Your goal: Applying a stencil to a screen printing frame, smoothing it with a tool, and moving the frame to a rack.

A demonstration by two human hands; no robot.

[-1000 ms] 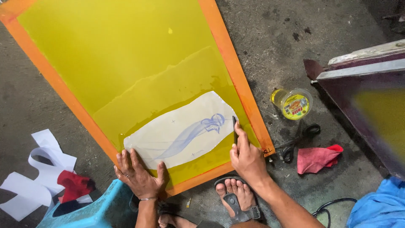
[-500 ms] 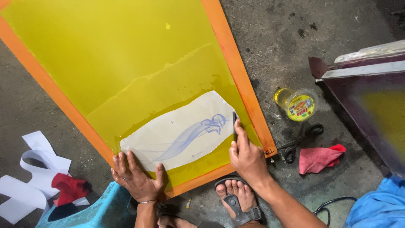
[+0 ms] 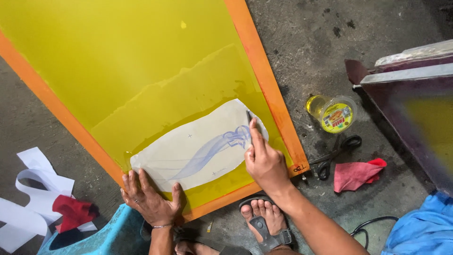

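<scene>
- Flat on the concrete floor, a large orange-framed yellow mesh screen carries a white paper stencil with a blue swirl.
- Left hand presses the stencil's lower edge, fingers spread, grasping nothing.
- Right hand pinches a small dark blade against the stencil's right end.

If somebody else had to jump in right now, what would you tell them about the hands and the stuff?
Left hand: flat, fingers spread, pressing the paper stencil's lower left edge.
Right hand: pinching a thin dark blade-like tool, forefinger along it, at the stencil's right end by the blue drawing.
The stencil lies flat on the yellow mesh of the orange-framed screen, near its lower corner.
Done: stencil laid on the mesh.
Left: the rest of the stencil shows no tool marks.
Scissors, red rag and a yellow-lidded jar lie on the floor to the right.
</scene>
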